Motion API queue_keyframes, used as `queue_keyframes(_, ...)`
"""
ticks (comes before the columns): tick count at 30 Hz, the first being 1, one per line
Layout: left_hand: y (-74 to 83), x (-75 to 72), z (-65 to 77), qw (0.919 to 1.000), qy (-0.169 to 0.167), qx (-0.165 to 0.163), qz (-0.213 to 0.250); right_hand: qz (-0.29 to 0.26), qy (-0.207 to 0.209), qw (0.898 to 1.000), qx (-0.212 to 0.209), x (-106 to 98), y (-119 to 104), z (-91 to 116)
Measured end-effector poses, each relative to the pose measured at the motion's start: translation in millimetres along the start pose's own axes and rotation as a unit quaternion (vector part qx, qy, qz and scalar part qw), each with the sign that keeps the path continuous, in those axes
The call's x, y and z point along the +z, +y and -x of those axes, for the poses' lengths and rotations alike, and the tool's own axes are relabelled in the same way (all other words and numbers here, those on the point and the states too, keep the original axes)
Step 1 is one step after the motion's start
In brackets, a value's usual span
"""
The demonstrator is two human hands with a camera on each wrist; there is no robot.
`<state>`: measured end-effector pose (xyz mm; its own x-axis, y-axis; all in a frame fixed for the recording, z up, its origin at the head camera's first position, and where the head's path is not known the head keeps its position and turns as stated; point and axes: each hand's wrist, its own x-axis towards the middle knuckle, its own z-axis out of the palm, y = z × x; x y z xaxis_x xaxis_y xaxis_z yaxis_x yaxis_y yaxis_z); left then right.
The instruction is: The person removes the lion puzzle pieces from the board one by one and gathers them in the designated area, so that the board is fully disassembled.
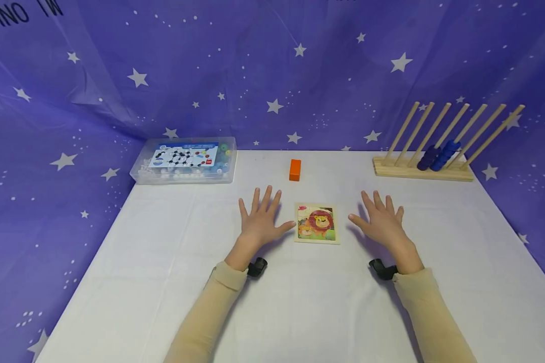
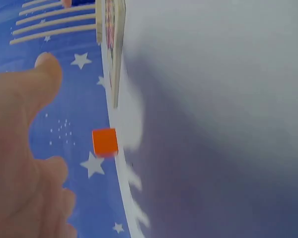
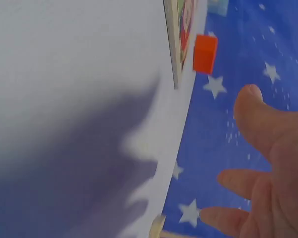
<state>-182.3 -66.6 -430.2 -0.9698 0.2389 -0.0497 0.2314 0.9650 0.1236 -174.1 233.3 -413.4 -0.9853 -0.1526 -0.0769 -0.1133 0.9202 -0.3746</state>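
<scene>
A small wooden picture puzzle (image 1: 317,224) with a lion on it lies flat on the white table between the two hands. To its left, my left hand (image 1: 260,222) hovers with fingers spread, its thumb tip close to the puzzle's left edge in the head view. My right hand (image 1: 381,222) is held over the table on the other side, fingers also spread and a wider gap to the puzzle. Both hands hold nothing, and their shadows fall on the cloth. Behind the puzzle stands an orange block (image 1: 295,170), which shows in the left wrist view (image 2: 105,142) too.
At the back left lies a clear plastic case (image 1: 183,174) with a molecule picture on its label and small pieces inside. A wooden peg rack (image 1: 422,171) with dark blue beads on two pegs stands at the back right. A purple starred curtain (image 1: 272,75) hangs behind the table.
</scene>
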Motion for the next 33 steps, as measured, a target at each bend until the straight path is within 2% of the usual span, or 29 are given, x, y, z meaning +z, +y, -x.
queue_keyframes(3, 6.0, 2.2, -4.1, 0.9995, -0.028, 0.011, -0.009, 0.019, -0.02, 1.0, -0.013, 3, -12, -10)
queue_keyframes(7, 12.4, 1.3, -7.1, 0.9977, -0.065, 0.017, -0.012, 0.053, -0.048, 0.995, -0.063, 10, -33, -27)
queue_keyframes(11, 18.0, 1.0, -9.3, 0.9936, -0.108, 0.033, -0.012, 0.084, -0.083, 0.985, -0.129, 20, -51, -42)
queue_keyframes(14, 20.8, 3.0, -10.0, 0.991, -0.127, 0.041, -0.014, 0.107, -0.098, 0.975, -0.166, 25, -61, -49)
queue_keyframes(18, 23.3, 4.7, -9.2, 0.9901, -0.134, 0.041, -0.012, 0.141, -0.104, 0.965, -0.197, 32, -71, -57)
queue_keyframes(21, 25.6, 4.3, -7.6, 0.9893, -0.139, 0.044, -0.005, 0.147, -0.113, 0.961, -0.206, 34, -73, -59)
queue_keyframes(33, 24.2, 8.5, -9.1, 0.9896, -0.137, 0.043, -0.012, 0.095, -0.15, 0.962, -0.208, 35, -73, -66)
